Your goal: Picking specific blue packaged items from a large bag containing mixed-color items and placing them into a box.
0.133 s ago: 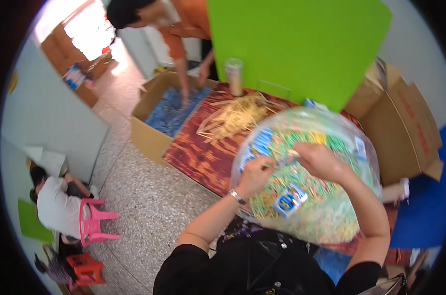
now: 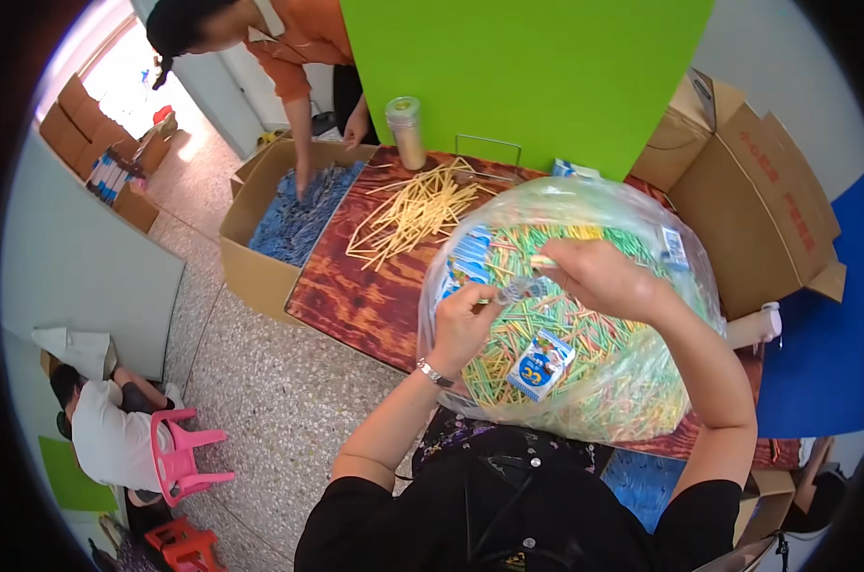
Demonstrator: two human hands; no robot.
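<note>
A bright green panel [image 2: 527, 86] rises at the far side of a table [image 2: 351, 310] with a red-brown patterned top, its right half taken up by a bulging clear plastic bag [image 2: 584, 195] full of short coloured sticks [image 2: 594, 329]. Hard by the bag on the right, an open cardboard box [image 2: 737, 200] crowds that end, a white bottle-like object [image 2: 756, 326] jutting out below it. At far left, a co-worker [image 2: 303, 48] in orange leans over a carton [image 2: 260, 286] of blue material [image 2: 308, 219], one hand reaching in; on the near left, a person in white [image 2: 117, 429] sits on a pink stool [image 2: 176, 458], a red stool [image 2: 184, 546] nearby. Loose pale yellow sticks [image 2: 417, 214] sprawl between carton and bag, before a lidded clear jar [image 2: 407, 138]. Over the bag, the right hand [image 2: 599, 276], its forearm screening part of the contents, holds a few pale stick ends [image 2: 543, 260] between thumb and fingers; the left hand [image 2: 465, 324], just beside it, pinches a crumpled clear wrapper [image 2: 521, 290]. Whether the right fingers also touch the wrapper cannot be told. A blue-and-white packet [image 2: 541, 365] lies atop the coloured sticks, nearer the wearer.
</note>
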